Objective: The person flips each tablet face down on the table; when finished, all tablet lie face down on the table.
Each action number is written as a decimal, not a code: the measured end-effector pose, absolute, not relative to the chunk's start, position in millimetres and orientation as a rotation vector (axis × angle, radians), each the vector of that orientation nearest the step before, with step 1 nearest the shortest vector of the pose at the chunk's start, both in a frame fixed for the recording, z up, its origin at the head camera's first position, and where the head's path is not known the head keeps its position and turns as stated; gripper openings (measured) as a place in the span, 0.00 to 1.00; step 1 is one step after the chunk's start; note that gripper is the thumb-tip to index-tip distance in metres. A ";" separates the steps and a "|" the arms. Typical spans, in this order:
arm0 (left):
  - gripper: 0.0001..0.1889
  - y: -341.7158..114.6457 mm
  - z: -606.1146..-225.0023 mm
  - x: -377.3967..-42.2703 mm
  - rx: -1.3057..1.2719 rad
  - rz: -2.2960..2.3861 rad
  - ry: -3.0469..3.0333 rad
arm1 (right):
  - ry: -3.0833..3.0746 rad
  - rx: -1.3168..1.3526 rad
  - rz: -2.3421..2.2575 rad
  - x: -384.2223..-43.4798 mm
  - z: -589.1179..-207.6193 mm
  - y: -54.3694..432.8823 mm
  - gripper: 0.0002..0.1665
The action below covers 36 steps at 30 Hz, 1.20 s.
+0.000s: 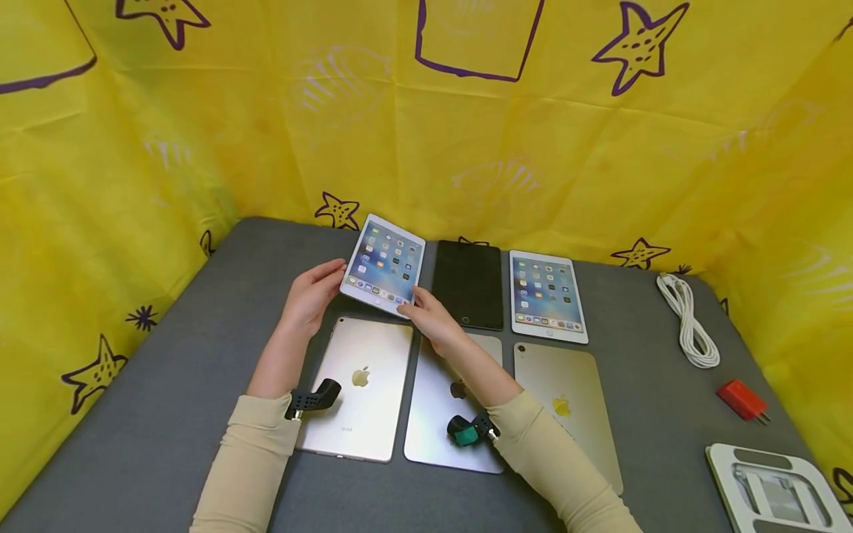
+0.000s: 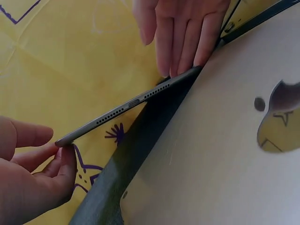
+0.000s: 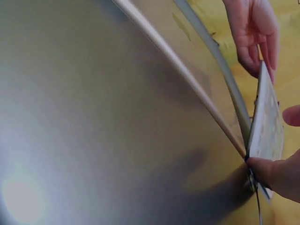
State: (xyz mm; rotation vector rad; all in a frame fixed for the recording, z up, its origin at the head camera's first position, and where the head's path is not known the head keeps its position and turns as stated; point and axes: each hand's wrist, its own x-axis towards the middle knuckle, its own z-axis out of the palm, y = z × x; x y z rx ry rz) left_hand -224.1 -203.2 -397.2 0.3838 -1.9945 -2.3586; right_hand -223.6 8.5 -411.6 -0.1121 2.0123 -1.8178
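Note:
Both hands hold up a white-framed tablet (image 1: 386, 266) at the back left, tilted, its lit screen showing rows of app icons. My left hand (image 1: 313, 292) pinches its left edge. In the left wrist view, the left fingers (image 2: 65, 173) lie under the tablet's edge, which shows speaker holes and a charging port. My right hand (image 1: 436, 322) grips the lower right corner, with the right thumb (image 3: 267, 171) at the edge. Below the held tablet, a gold tablet (image 1: 360, 418) lies back up under the left wrist. A silver tablet (image 1: 433, 422) lies under the right wrist, also back up.
Beside the held tablet lie a dark tablet (image 1: 466, 285) and another lit white tablet (image 1: 548, 296). Another gold tablet (image 1: 596, 414) is partly hidden by the right sleeve. At right are a coiled white cable (image 1: 689, 318), a red charger plug (image 1: 743, 400) and a white folding stand (image 1: 773, 485).

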 end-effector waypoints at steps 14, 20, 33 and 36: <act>0.17 -172.1 -382.9 -215.4 0.220 -2.089 -2.006 | 1.925 -0.025 -1.890 -225.9 -414.9 5.0 0.38; 0.17 -161.3 -378.0 -212.0 0.085 -2.052 -2.017 | 1.823 -0.002 -1.935 -224.6 -414.4 1.4 0.36; 0.18 -143.1 -374.6 -208.0 0.005 -2.044 -2.038 | 1.868 -0.035 -1.976 -233.4 -398.4 7.9 0.27; 0.18 -143.8 -376.2 -208.9 0.011 -2.064 -2.008 | 1.974 -0.083 -1.994 -238.9 -386.4 8.8 0.25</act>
